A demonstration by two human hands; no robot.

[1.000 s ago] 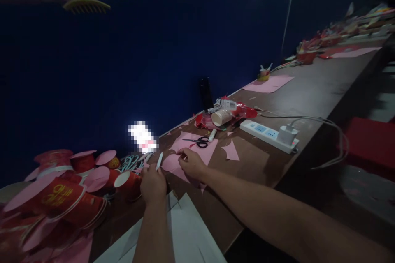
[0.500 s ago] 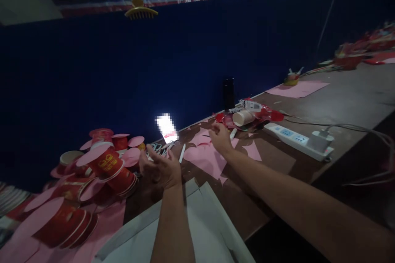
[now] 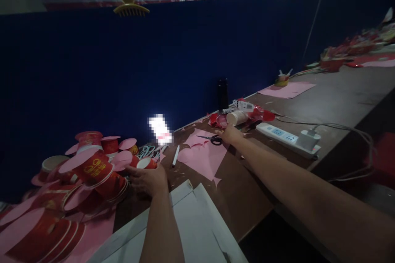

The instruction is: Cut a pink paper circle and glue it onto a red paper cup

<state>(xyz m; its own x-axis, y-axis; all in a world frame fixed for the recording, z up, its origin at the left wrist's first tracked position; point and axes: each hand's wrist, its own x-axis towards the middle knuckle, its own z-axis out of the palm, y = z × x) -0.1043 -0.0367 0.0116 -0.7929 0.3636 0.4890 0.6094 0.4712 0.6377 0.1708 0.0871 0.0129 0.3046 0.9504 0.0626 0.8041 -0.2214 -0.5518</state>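
My left hand (image 3: 148, 180) is low over the table beside the piled cups, its fingers stretched leftward and the thumb apart. Just beyond it sits a tilted red paper cup (image 3: 147, 163) with a white inside; the hand covers its lower part, so contact is unclear. My right hand (image 3: 232, 134) rests beside the black handles of the scissors (image 3: 215, 140), fingers outside the loops and reaching left. The scissors lie half open on cut pink paper (image 3: 202, 157). Left of my left hand, red paper cups (image 3: 100, 166) carry pink paper discs (image 3: 78, 160).
A white marker (image 3: 175, 156) lies between my hands, near a lit, blurred phone (image 3: 159, 129). Rightward are a beige cup (image 3: 237, 118), a black bottle (image 3: 222, 93) and a power strip (image 3: 277, 133) with cables. A white board-like sheet (image 3: 194, 222) lies in front.
The view has turned slightly right. My right hand has drawn back from the scissors, baring their handles. My left hand has come lower, and the red paper cup beyond it now shows.
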